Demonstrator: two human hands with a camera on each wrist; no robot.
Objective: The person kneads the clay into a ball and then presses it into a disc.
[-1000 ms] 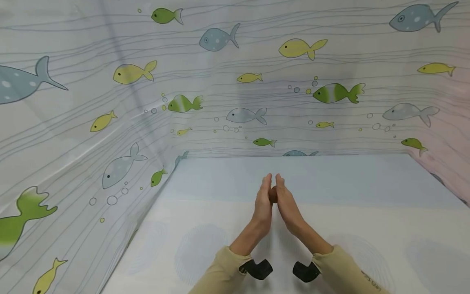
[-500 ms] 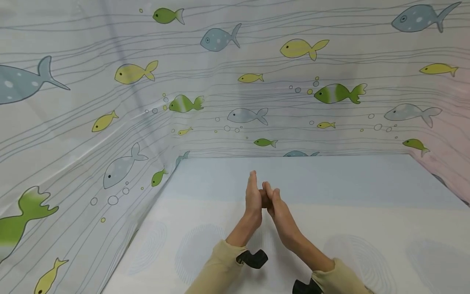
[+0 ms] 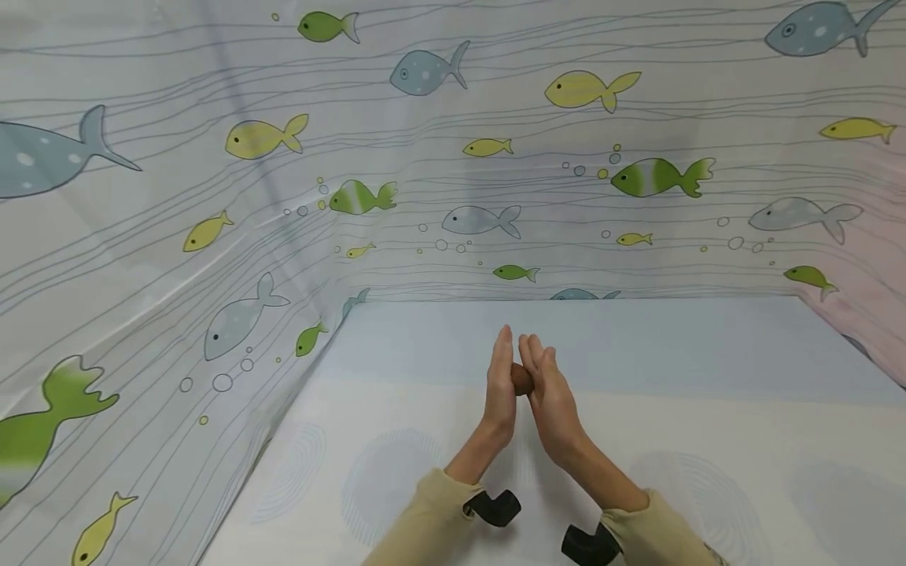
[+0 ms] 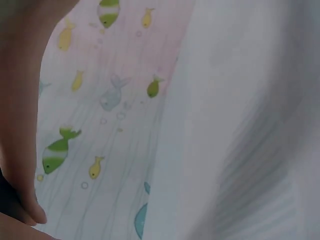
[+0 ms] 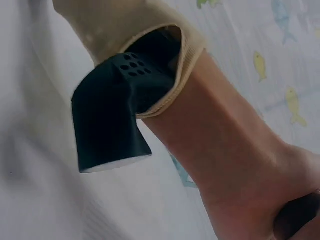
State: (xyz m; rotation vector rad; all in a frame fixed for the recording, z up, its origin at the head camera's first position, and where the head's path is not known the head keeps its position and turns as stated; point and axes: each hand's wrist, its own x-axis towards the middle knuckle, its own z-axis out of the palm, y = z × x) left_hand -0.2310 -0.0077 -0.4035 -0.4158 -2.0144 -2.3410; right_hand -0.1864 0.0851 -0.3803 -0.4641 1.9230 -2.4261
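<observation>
A small brown ball (image 3: 522, 380), smooth like modelling clay, sits between the two facing palms. My left hand (image 3: 500, 393) stands upright on its left side with fingers straight and together. From the other side my right hand (image 3: 555, 401) presses against it, fingers extended and slightly spread. Both hands are over the white tabletop, fingertips pointing away from me. In the right wrist view the ball (image 5: 297, 215) looks dark, partly hidden between the hands at the lower right. Only parts of a hand (image 4: 20, 125) show along the left edge of the left wrist view.
A white and pale blue tabletop (image 3: 396, 346) spreads under the hands. Fabric with printed fish (image 3: 418, 173) hangs behind and to the left, pinkish at the right. Black wrist mounts (image 3: 498, 509) stick out from the beige sleeves (image 3: 425, 523).
The hands slide against each other around the ball: the left hand slid ahead while the right drew back, then the right came forward again. The ball shifted left, then slightly right.
</observation>
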